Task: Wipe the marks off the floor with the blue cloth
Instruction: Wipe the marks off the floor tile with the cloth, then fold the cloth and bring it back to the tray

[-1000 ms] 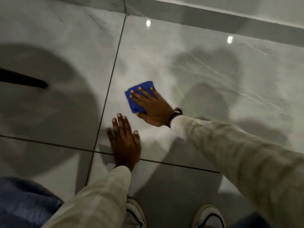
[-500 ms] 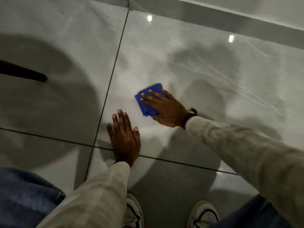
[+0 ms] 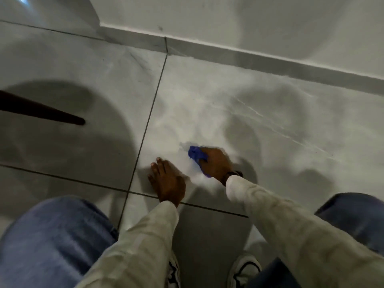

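My right hand [image 3: 215,163] presses the blue cloth [image 3: 195,155] onto the pale grey floor [image 3: 207,100], and since a second ago it has slid to the right across the tile, away from the dark grout line [image 3: 152,104] and off from my left hand [image 3: 168,180]. The cloth looks more bunched now: earlier it lay fairly flat under spread fingers, while now only a crumpled blue edge shows past my knuckles and a sliver near my wrist, so my right hand is curled down over it and gripping it. My left hand has not shifted; it lies flat and wide on the same tile, fingers extended, holding nothing, just bracing me as I crouch. My view has tipped up as well, so the skirting [image 3: 270,63] and the wall [image 3: 249,23] now fill the top, and my jeans-clad knees [image 3: 56,242] come in at both lower sides. A dark tapered furniture leg [image 3: 41,113] stands well apart on the left tile. The picture is blurred with motion, so I cannot make out any single mark on the floor; a faint greyish patch sits just beyond the cloth. I judge I am mid-stroke, working the sweep rightward, with more passes likely needed before I can call this tile clean.
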`<state>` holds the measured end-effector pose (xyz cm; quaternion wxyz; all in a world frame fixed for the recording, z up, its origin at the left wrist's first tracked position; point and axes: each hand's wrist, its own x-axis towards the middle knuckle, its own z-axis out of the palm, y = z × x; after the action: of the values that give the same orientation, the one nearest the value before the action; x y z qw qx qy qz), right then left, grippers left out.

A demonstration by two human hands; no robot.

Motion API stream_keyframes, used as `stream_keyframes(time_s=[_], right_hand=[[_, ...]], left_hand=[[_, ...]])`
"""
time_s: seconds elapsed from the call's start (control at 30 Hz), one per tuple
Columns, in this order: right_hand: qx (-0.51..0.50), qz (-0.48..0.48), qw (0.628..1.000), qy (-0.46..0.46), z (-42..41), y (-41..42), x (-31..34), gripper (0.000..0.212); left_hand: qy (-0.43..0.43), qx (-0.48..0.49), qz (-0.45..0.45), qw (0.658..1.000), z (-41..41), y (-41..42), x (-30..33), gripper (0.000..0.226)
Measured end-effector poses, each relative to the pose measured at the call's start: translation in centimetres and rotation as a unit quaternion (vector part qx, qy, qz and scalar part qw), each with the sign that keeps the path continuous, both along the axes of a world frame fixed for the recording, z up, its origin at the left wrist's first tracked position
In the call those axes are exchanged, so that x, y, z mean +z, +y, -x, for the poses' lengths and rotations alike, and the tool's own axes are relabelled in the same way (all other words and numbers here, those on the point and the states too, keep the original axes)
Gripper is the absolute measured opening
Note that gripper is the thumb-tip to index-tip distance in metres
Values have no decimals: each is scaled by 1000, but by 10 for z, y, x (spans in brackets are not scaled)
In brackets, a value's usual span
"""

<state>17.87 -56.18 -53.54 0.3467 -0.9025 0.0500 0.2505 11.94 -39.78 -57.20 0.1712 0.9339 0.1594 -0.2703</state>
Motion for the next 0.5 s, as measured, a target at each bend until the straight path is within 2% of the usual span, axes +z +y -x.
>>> stream_keyframes(time_s=[0.03,0.07,0.1,0.17,0.23,0.3,0.4,0.5], right_hand=[[-85,-65,992,67,3,-3,20,11],[-157,-126,971,126,7,-4,42,14],[-211,-177,947,167,12,-6,66,20],[-272,-243,909,202,24,-5,119,26],[-301,-278,886,218,29,-5,186,30],[-298,-299,873,243,32,-6,263,35],[-254,-320,867,286,33,-5,380,43],[-197,-325,876,298,33,7,499,50]], left_hand=[[11,53,95,994,-1,-9,19,59],[23,141,207,968,-2,-18,47,42],[43,229,296,926,-5,-26,80,27],[71,334,405,848,-5,-40,145,21],[101,377,464,795,-2,-46,215,22],[130,370,497,774,2,-42,291,31],[152,337,531,762,5,-30,404,45],[133,280,526,792,8,-11,520,46]])
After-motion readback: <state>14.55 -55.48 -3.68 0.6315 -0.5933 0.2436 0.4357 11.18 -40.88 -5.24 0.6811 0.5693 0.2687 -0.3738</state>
